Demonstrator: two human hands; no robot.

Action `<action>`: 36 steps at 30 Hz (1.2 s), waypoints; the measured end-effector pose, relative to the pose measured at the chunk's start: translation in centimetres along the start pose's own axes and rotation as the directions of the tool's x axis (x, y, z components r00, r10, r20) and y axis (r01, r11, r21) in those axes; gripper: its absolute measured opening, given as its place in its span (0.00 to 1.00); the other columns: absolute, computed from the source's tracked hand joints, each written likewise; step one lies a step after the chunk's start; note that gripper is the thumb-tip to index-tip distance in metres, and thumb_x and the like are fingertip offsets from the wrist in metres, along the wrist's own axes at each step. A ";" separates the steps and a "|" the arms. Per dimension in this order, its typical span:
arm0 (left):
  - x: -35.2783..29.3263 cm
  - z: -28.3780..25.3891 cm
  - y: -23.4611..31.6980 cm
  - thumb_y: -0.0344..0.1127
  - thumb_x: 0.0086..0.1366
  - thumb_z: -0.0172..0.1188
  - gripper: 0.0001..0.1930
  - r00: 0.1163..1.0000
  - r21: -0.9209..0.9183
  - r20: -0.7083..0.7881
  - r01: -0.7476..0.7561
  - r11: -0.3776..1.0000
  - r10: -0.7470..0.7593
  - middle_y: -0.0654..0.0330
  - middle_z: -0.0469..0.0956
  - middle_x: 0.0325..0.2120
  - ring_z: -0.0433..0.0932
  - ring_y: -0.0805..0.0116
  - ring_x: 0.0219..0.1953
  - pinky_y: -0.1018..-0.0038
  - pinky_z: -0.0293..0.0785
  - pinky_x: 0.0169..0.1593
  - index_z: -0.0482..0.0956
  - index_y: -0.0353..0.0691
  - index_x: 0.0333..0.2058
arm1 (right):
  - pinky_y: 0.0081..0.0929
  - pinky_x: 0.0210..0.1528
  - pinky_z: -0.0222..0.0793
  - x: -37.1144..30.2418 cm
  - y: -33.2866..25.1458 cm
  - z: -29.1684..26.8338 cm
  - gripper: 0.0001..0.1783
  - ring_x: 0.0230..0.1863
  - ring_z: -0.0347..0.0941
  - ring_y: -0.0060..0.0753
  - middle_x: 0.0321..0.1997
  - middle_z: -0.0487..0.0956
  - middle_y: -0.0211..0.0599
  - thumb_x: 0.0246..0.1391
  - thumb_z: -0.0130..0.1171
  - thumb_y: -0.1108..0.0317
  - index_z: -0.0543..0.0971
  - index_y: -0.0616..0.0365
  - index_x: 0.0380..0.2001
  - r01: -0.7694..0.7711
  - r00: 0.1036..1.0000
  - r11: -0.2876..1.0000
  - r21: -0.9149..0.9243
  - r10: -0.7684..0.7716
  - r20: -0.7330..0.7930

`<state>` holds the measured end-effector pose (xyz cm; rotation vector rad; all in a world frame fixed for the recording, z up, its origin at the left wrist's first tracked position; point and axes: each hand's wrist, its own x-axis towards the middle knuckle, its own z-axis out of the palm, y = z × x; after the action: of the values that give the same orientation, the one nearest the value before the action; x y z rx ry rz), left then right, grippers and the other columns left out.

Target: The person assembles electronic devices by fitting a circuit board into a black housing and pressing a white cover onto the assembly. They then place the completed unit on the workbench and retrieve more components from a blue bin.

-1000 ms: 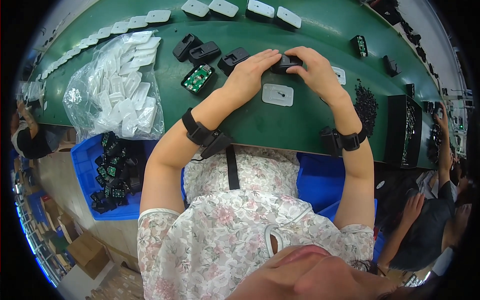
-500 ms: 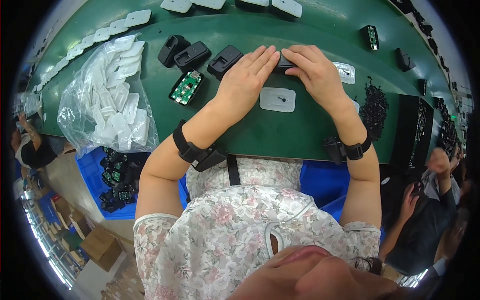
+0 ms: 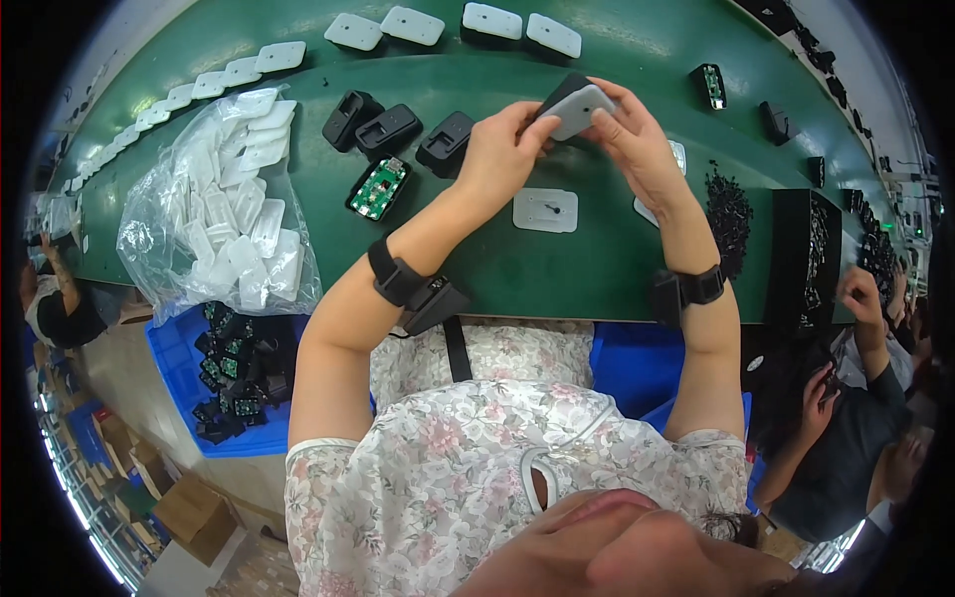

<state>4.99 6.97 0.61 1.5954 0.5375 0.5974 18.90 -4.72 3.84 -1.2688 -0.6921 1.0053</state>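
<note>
Between my two hands a black plastic housing is held up at a tilt, its light grey cover plate facing me. The fingers of my left hand pinch its left end. On the right end, my right hand is closed with the thumb against the plate. Below them a white cover plate with a small dark piece on it lies on the green table. Left of my hands are several black housings, and one open housing shows a green circuit board.
A clear bag of white plates lies at left, above a blue bin of circuit-board parts. Covered housings line the far side. At right are a pile of small black screws, a black box and a co-worker's hand.
The housing was low under both hands with its black side showing. Now it is raised and tilted, with the grey cover in sight, and my fingers have shifted to its ends.
</note>
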 end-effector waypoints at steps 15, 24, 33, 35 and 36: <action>-7.3 -2.6 1.8 0.45 0.44 0.70 0.34 0.840 0.632 0.453 -0.539 0.556 0.299 0.55 0.69 0.47 0.66 0.55 0.51 0.60 0.62 0.54 0.71 0.40 0.51 | 0.26 0.54 0.67 9.9 -5.7 -12.4 0.19 0.47 0.72 0.29 0.45 0.78 0.32 0.52 0.61 0.68 0.77 0.52 0.49 0.086 0.994 0.528 -0.845 0.014 0.110; -8.0 -2.2 0.3 0.46 0.46 0.69 0.34 0.813 0.677 0.457 -0.581 0.451 0.362 0.56 0.69 0.49 0.66 0.57 0.52 0.59 0.60 0.57 0.71 0.42 0.53 | 0.28 0.56 0.64 11.5 -5.4 -13.2 0.18 0.50 0.70 0.28 0.45 0.79 0.32 0.53 0.62 0.59 0.80 0.49 0.48 0.003 0.992 0.532 -0.847 0.105 0.070; -7.6 -2.1 -0.2 0.39 0.47 0.69 0.31 0.821 0.649 0.387 -0.566 0.508 0.420 0.58 0.70 0.45 0.67 0.57 0.50 0.61 0.62 0.55 0.71 0.41 0.51 | 0.41 0.55 0.69 8.5 -5.2 -16.9 0.26 0.59 0.66 0.46 0.53 0.74 0.47 0.49 0.64 0.50 0.77 0.50 0.50 -0.316 0.948 -0.303 -0.899 -0.134 -0.288; -7.5 -2.0 -0.2 0.35 0.46 0.69 0.30 0.822 0.643 0.353 -0.560 0.522 0.447 0.57 0.70 0.45 0.68 0.56 0.49 0.62 0.63 0.54 0.72 0.40 0.50 | 0.44 0.54 0.69 7.8 -4.7 -19.3 0.26 0.55 0.69 0.49 0.50 0.75 0.51 0.49 0.64 0.51 0.78 0.49 0.49 -0.356 0.919 -0.307 -0.883 -0.285 -0.271; -7.3 -1.9 -0.1 0.34 0.46 0.69 0.29 0.813 0.632 0.359 -0.574 0.521 0.459 0.56 0.70 0.44 0.68 0.55 0.48 0.62 0.65 0.52 0.72 0.39 0.49 | 0.44 0.54 0.69 7.0 -4.7 -20.0 0.26 0.55 0.69 0.49 0.50 0.75 0.51 0.49 0.64 0.51 0.78 0.49 0.49 -0.367 0.916 -0.308 -0.878 -0.285 -0.284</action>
<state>-1.77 3.64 0.20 2.6007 0.1447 0.7497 40.44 -7.22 3.72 -2.9957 -1.2145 -0.2916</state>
